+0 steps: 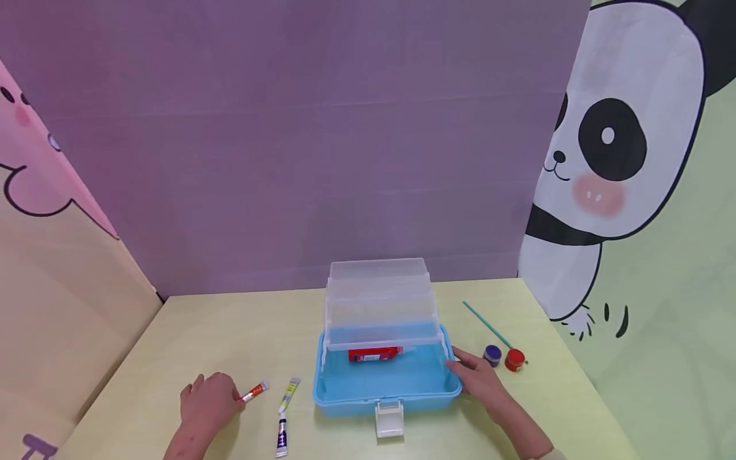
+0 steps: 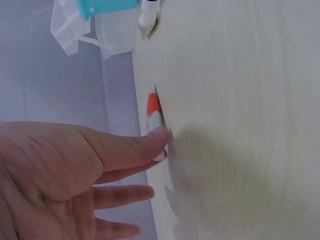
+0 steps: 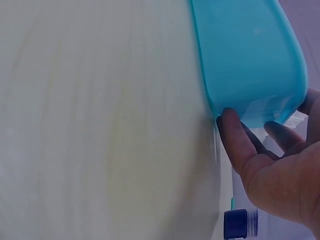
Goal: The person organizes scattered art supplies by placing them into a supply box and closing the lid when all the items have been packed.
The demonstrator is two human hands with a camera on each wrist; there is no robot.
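My left hand [image 1: 209, 402] pinches a small orange and white paint tube [image 1: 253, 391] between thumb and finger, just over the table at the left. In the left wrist view, the tube's orange end [image 2: 153, 103] points away from the thumb, and the other fingers stand free. A light-blue plastic box [image 1: 385, 407] stands with its clear lid [image 1: 379, 287] raised. Its right side is touched by my right hand [image 1: 480, 383], thumb and fingers spread along the outer wall. Inside the box lies a red tube-shaped item [image 1: 374, 354], partly behind the lid.
Between left hand and box lie a yellow-green paint tube [image 1: 290, 393] and a dark purple paint tube [image 1: 282, 436], nearly end to end. Right of the box are a purple paint jar [image 1: 491, 355], a red paint jar [image 1: 514, 360] and a green-handled stick [image 1: 485, 323]. A white latch [image 1: 390, 420] hangs at the box's front.
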